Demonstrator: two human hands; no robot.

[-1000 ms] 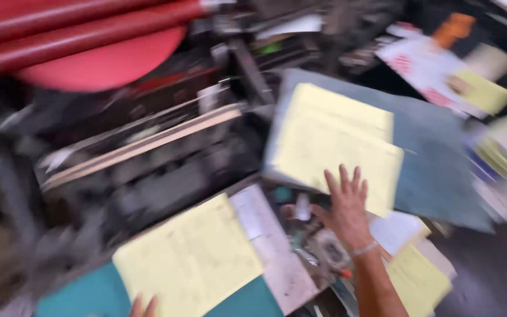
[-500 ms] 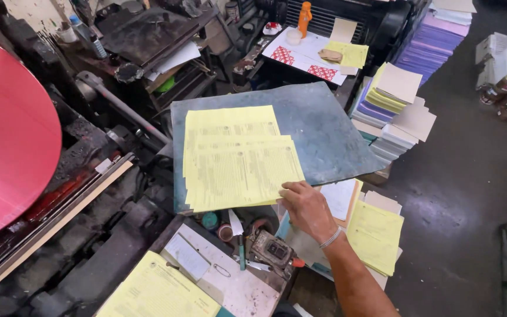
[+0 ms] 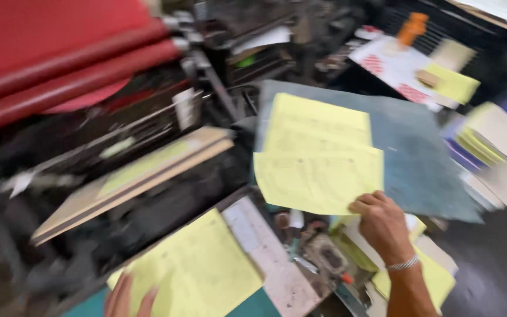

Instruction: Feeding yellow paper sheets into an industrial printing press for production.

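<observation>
Overhead, the biggest thing in view is a dark printing machine with long red rollers (image 3: 71, 64) across the upper left and a slanted wooden feed board (image 3: 130, 179) below them. Right of it lies a grey-blue board (image 3: 423, 152) used as a worktop, carrying a stack of yellow sheets (image 3: 318, 155) whose lower sheet juts over the board's near edge. Further right, blurred piles of mixed paper (image 3: 494, 147) sit well apart from the stack. Near the bottom, another yellow sheet (image 3: 200, 270) rests on a teal surface (image 3: 89, 305) beside a worn pale strip (image 3: 265, 258). Smaller still, the right hand (image 3: 382, 223) is closed in a pinch on the lower right corner of the stack's top sheet, a silver bracelet (image 3: 403, 264) on its wrist. The left hand (image 3: 127, 296) shows only loosely spread fingers lying at the edge of the near yellow sheet; whether it grips the sheet cannot be told.
</observation>
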